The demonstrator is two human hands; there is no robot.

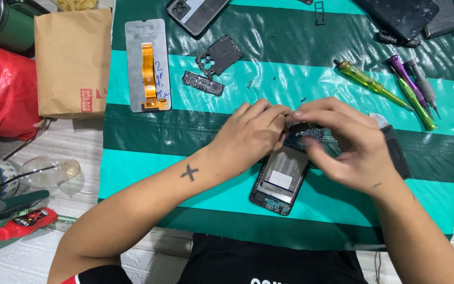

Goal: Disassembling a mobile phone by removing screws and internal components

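At far left we see a flat brown paper bag (73,60) with a small red mark, then a grey display panel (147,65) with an orange ribbon. Mid-surface, our left hand (250,138) and right hand (342,144) pinch a small dark part over the opened phone (279,181); screwdrivers (395,92) lie far right

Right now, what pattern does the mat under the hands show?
The mat has dark green and turquoise stripes; head view.

Bare forearms, cross tattoo on left forearm (189,172), black shirt (269,263) with red sleeve trim
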